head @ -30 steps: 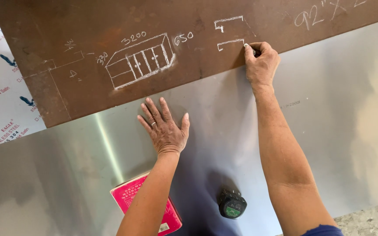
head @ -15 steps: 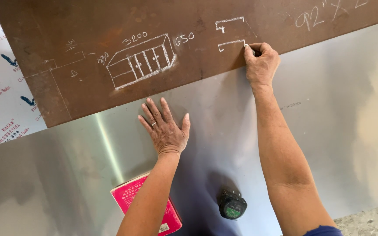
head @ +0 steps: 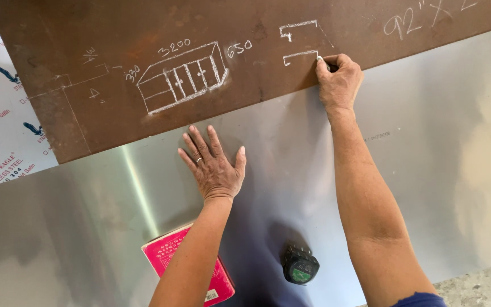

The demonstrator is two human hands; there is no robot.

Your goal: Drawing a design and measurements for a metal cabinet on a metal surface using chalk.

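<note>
Head view, right hand (head: 339,79) pinching chalk (head: 320,58), tip pointing up-left on brown board (head: 115,113), left hand (head: 214,170) spread flat on steel sheet (head: 427,170)

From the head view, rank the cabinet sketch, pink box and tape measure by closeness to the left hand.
Measured from the left hand, flat on the steel sheet:
1. Chalk cabinet sketch, just above on the brown plate.
2. Pink box, below, partly under the forearm.
3. Tape measure, lower right.

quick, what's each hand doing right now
Left hand: open, flat on the steel sheet, holding nothing.
Right hand: closed on a piece of chalk, its tip against the brown board.
</note>
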